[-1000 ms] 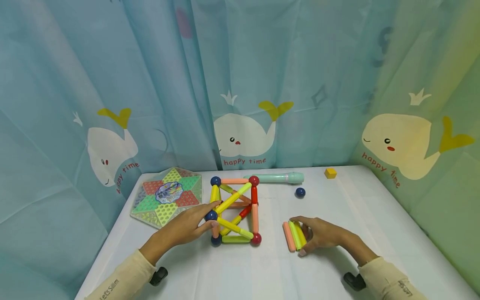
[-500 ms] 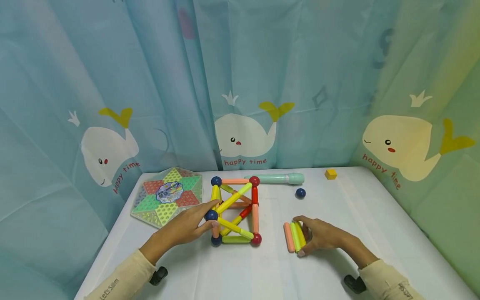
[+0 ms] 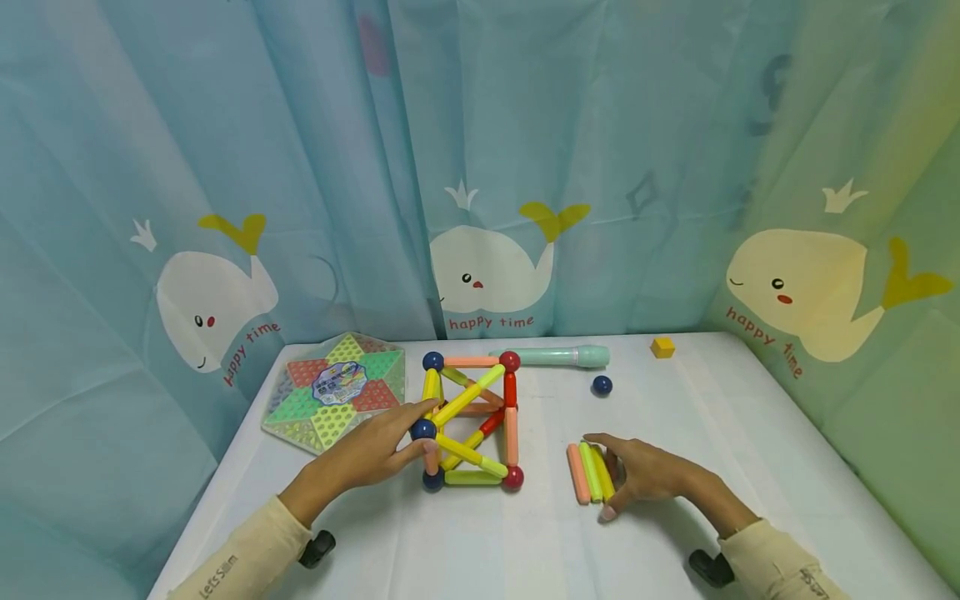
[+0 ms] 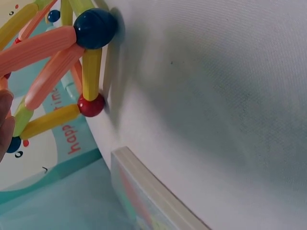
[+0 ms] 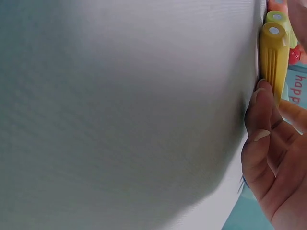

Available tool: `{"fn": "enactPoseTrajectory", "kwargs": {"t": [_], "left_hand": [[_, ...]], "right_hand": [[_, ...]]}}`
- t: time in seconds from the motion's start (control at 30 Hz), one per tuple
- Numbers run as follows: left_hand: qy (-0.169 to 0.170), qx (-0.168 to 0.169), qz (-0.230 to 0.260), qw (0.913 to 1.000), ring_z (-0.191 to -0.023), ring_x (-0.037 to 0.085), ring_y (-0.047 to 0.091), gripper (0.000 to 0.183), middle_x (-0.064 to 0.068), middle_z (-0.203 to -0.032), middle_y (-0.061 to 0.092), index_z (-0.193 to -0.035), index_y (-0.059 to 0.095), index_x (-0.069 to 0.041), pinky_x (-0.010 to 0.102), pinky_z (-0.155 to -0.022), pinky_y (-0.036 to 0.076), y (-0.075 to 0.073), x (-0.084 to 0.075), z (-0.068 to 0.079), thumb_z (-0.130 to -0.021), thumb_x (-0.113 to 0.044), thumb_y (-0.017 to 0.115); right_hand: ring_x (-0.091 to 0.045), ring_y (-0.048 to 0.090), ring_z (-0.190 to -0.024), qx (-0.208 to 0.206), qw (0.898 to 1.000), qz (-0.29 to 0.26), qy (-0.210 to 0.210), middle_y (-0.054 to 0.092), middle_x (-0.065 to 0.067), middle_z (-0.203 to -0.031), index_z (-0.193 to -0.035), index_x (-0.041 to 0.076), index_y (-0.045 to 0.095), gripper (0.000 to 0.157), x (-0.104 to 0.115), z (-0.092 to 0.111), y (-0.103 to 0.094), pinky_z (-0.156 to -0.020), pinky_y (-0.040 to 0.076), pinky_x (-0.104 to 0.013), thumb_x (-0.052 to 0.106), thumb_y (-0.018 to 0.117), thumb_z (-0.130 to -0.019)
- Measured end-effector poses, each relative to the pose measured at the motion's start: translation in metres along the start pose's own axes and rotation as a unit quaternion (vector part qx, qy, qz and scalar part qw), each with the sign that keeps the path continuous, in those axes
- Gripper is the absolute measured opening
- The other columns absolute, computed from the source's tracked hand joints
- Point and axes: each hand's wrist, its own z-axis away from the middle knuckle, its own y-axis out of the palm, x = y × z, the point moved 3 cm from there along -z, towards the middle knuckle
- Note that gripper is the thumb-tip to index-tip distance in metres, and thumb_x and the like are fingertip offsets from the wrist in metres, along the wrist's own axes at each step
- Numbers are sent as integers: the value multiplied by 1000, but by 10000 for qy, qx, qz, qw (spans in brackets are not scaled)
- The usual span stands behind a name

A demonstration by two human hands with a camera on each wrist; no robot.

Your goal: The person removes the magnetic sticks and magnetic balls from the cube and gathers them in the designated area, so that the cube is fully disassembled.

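Fingers (image 5: 259, 110) of R hand (image 3: 645, 469) curl narrowly abt. the yellow stick (image 3: 603, 472), on bench (image 3: 540, 542) w/ lime stick (image 3: 591, 472) and pink stick (image 3: 578, 474) alongside. Vs. a moment ago, R thumb sits slightly back, off the lime stick's near end: prob. a minor regrip, no stick raised. L hand (image 3: 375, 447) pinches the stick-and-ball frame (image 3: 459, 450) at a blue corner, pos. unchanged; frame appears braced. Beyond: loose blue ball (image 3: 602, 385), mint tube (image 3: 555, 357), yellow cube (image 3: 663, 347).
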Motion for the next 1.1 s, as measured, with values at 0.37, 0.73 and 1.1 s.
{"fn": "enactPoseTrajectory", "kwargs": {"t": [0.37,0.73,1.1], "left_hand": [[-60,90,14,9999,-138,30,51,64,10,-152,50,-154,40,-13,50,-110,44,-2,-1,-1,-102,-51,49],[-104,110,42,9999,-138,28,51,66,8,-152,50,-154,41,-15,49,-110,44,-1,0,0,-101,-55,48],[-105,125,191,9997,-138,28,51,67,8,-152,50,-153,42,-14,49,-110,44,-1,2,-1,-100,-55,49]], "right_hand": [[-12,53,-81,-181,9998,7,-67,59,4,-94,-147,4,40,99,-5,-3,1,-70,44,-26,44,89,-72],[-14,53,-83,-219,9996,-191,-69,59,1,-96,-145,3,41,97,-4,-1,3,-71,44,-27,43,90,-71],[-12,53,-82,-311,9981,-515,-154,60,0,-95,-152,-2,31,101,-4,8,0,-70,42,-26,41,85,-78]]}}
